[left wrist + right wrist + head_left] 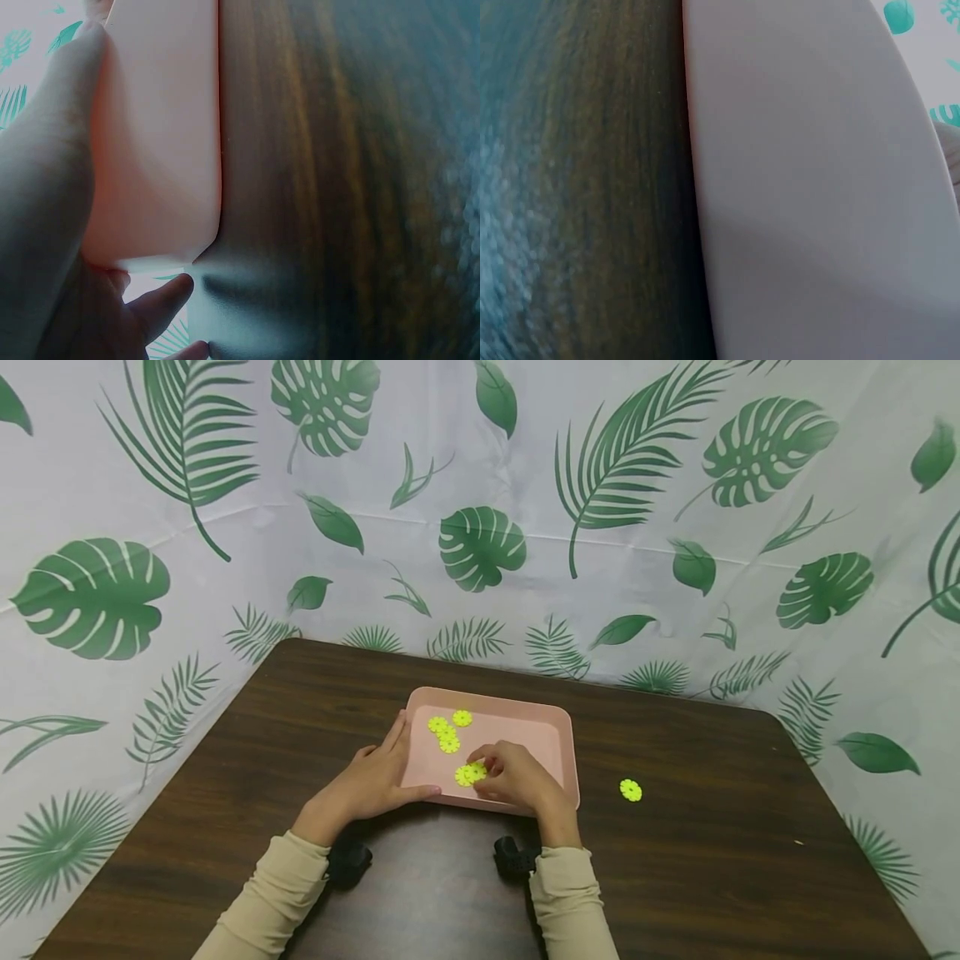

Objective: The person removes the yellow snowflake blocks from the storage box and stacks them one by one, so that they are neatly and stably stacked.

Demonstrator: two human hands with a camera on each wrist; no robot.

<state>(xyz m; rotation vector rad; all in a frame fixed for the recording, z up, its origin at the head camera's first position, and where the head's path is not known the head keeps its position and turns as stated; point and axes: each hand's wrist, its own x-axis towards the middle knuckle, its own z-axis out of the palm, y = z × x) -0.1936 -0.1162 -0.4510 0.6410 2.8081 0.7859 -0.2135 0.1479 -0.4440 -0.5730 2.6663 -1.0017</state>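
A pink tray (517, 727) sits on the table with several bright yellow notched discs (448, 735) at its left side. My left hand (375, 781) holds the tray's near left corner, fingers spread along the left wall and thumb straight along the front rim. In the left wrist view that thumb lies at the rim of the tray (161, 135). Inside the tray, my right hand (517, 775) curls its thumb and fingers at a yellow disc (477, 772), pinching it; another yellow disc (464, 776) overlaps it. The right wrist view shows mainly the tray's outer wall (810, 165).
One loose yellow disc (631, 790) lies on the dark wooden table (697, 860), right of the tray. Behind the table hangs a white cloth (420, 552) printed with green leaves. Dark wrist cameras (349, 863) are worn under both forearms.
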